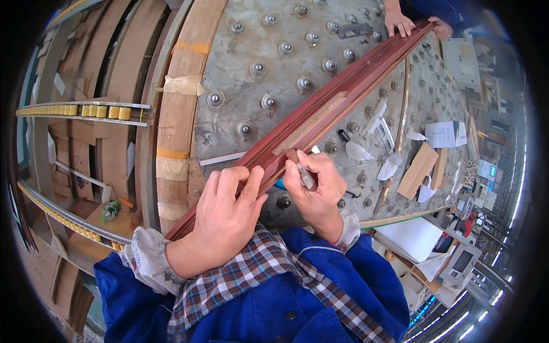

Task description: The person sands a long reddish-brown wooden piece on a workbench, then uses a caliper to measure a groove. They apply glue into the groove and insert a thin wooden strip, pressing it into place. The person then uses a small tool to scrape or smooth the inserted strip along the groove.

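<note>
A long, dark red grooved profile [366, 68] runs diagonally from near my body to the far right. My left hand [220, 208] is wrapped over its near end, thumb and fingertips on the upper face. A pale brown, wood-like strip [317, 121] shows on the profile just beyond my hands. My right hand [321, 191] is closed around a short greyish stick [306, 178] with a brown tip, held against the profile's right edge. Fingers partly hide the stick, so its exact kind is unclear. At the far end, another person's hands [398, 23] hold the profile.
The metal table [229, 63] is studded with ball rollers. Right of the profile lie white plastic bottles [358, 152], a small black cylinder [343, 135], cardboard pieces [417, 170] and a white box [446, 135]. A wooden rack with yellow rollers [108, 111] stands at left.
</note>
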A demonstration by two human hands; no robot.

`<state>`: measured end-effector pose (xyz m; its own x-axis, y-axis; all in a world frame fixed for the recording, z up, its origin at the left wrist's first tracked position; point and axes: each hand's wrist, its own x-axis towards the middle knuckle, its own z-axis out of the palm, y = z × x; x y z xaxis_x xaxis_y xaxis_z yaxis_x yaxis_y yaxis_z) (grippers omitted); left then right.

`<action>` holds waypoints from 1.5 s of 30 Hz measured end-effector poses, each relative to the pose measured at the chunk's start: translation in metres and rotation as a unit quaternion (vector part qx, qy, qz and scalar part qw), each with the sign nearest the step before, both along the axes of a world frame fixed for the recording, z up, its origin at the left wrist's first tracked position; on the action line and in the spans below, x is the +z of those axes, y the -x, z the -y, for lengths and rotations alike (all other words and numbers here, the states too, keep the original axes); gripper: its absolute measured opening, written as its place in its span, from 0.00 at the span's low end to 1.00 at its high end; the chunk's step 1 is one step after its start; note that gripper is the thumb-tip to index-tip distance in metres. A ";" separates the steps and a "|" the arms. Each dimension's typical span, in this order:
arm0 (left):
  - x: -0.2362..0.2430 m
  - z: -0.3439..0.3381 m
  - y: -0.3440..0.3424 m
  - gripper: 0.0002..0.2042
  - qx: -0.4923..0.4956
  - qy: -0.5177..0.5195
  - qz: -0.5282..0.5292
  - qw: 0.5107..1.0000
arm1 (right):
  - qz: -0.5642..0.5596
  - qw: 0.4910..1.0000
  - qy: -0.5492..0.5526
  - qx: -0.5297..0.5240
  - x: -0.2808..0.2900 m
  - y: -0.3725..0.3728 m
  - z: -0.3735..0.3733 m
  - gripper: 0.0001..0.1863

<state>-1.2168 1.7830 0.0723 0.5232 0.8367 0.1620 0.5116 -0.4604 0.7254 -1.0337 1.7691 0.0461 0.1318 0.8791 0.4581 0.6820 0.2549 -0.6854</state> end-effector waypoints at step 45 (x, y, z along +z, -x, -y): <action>0.000 -0.004 0.004 0.26 0.001 -0.037 -0.031 0.999 | 0.028 0.999 0.027 0.024 0.010 -0.002 -0.005 0.13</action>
